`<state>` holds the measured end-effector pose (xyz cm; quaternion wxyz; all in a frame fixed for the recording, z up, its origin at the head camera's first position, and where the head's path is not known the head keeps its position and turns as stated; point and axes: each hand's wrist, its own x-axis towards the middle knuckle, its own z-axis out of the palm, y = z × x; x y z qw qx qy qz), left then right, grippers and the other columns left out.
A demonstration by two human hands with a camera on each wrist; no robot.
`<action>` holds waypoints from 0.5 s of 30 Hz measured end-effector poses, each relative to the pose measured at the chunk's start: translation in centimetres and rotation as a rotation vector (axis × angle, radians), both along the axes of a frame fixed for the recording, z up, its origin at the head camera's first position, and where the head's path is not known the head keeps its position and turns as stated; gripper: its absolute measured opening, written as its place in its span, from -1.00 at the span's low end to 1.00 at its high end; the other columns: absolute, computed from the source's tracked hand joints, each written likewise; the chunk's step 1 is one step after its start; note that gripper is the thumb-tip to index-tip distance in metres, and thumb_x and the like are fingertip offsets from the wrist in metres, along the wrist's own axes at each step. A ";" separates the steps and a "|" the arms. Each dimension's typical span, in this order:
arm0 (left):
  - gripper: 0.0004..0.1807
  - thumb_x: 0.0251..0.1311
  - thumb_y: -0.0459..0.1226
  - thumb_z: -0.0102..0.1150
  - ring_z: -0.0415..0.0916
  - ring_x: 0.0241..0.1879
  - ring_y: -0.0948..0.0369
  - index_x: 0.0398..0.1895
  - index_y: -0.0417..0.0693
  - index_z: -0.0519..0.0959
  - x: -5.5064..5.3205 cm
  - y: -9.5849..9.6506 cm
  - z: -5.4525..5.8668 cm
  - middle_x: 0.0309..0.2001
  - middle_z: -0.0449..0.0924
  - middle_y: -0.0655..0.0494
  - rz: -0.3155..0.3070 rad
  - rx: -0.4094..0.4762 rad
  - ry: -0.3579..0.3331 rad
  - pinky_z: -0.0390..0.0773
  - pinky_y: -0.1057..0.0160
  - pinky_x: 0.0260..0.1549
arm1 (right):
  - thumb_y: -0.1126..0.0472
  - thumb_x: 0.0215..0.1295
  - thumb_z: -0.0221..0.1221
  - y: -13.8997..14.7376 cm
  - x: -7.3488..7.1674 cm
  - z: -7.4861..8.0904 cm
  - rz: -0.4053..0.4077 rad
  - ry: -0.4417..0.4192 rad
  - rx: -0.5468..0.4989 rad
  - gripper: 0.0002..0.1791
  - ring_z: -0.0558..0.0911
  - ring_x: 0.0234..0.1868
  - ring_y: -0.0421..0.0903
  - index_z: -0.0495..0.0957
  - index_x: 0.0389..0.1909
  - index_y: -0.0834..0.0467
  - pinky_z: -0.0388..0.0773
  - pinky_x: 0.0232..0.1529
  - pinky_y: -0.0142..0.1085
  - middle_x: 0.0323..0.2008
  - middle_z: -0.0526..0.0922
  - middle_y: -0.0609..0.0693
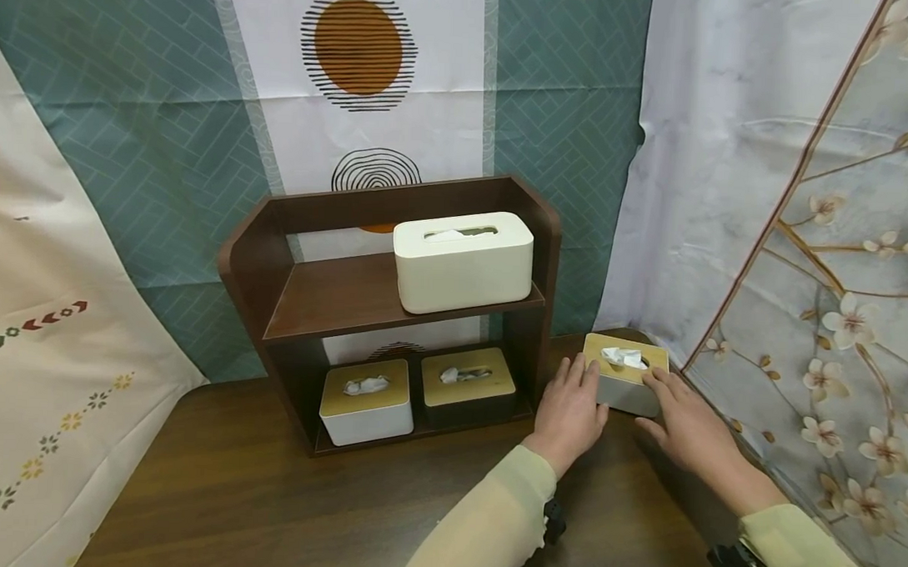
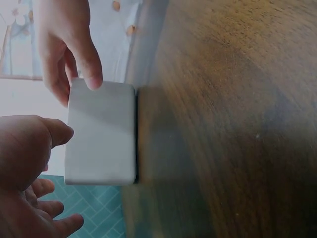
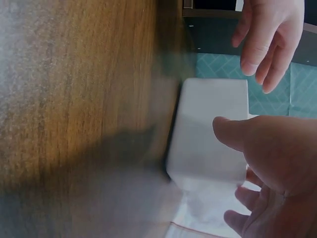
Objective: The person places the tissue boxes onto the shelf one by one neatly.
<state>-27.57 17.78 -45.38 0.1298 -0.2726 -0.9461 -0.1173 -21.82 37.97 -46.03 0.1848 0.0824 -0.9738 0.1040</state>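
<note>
A tissue box with a wooden lid and pale grey body point(image 1: 629, 396) stands on the table right of the shelf, a white tissue showing in its slot. My left hand point(image 1: 572, 411) is at the box's left side, fingers extended. In the right wrist view it appears just apart from the box. My right hand point(image 1: 688, 421) is at the other side, its fingertips over the lid's right edge. The left wrist view has its thumb at a corner of the box point(image 2: 101, 136). Whether it presses there I cannot tell.
Left of the hands stands a dark brown two-tier shelf point(image 1: 331, 306). A large cream tissue box point(image 1: 465, 275) sits on its upper tier. Below are a white wood-lidded tissue box point(image 1: 370, 422) and a dark wood-lidded one point(image 1: 469, 388). Floral fabric point(image 1: 820, 330) borders the table's right.
</note>
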 end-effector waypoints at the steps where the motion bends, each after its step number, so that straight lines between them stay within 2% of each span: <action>1: -0.23 0.54 0.08 0.35 0.24 0.66 0.04 0.70 0.13 0.37 0.0 0.0 -0.1 0.70 0.26 0.09 -0.001 0.001 -0.004 0.46 0.07 0.48 | 0.18 0.35 0.55 0.1 0.1 -0.1 0.004 -0.001 0.000 -0.16 0.36 0.48 0.59 0.41 0.49 0.47 0.40 0.36 0.44 0.49 0.36 0.55; 11: -0.21 0.55 0.08 0.33 0.20 0.68 0.04 0.73 0.14 0.32 0.2 -0.1 -0.1 0.72 0.22 0.08 -0.015 0.004 -0.033 0.43 0.06 0.50 | 0.20 0.31 0.58 -0.1 1.6 0.2 0.029 0.014 0.005 -0.18 0.49 0.37 0.58 0.45 0.46 0.45 0.50 0.24 0.43 0.46 0.41 0.54; 15: -0.19 0.56 0.10 0.31 0.16 0.69 0.04 0.75 0.15 0.29 0.2 -0.1 -0.3 0.75 0.16 0.10 -0.017 -0.006 -0.052 0.41 0.05 0.52 | 0.18 0.30 0.59 -0.3 2.3 0.4 0.039 0.001 0.004 -0.17 0.48 0.38 0.58 0.45 0.46 0.44 0.48 0.27 0.43 0.46 0.41 0.55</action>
